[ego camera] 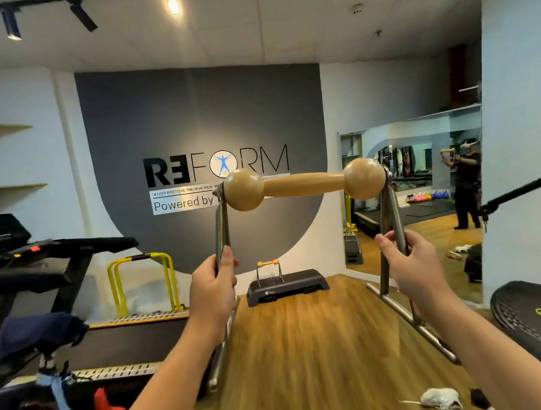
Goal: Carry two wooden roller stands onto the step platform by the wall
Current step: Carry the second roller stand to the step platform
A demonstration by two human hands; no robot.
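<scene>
**Wooden roller stand held aloft, one stand already on the platform**

Pale wood forms the roller [303, 184] of the stand now in the air, its two round ends seated on a steel frame whose feet hang clear of the floor. The left hand [212, 284] is wrapped tight around the left upright [221, 232] and the right hand [411, 262] around the right upright [393, 222], so the weight seems shared evenly and the roller rides level at about eye height. Gripping the legs, not the roller, probably keeps it from turning in the hands.

Straight ahead, well apart from the hands, the dark step platform [303, 284] sits against the wall. A second roller stand [269, 272] stands upright on its left half, leaving the right half bare, likely the spot for this one. A treadmill [69, 257] lies to the left and a wall mirror [424, 170] to the right.
</scene>
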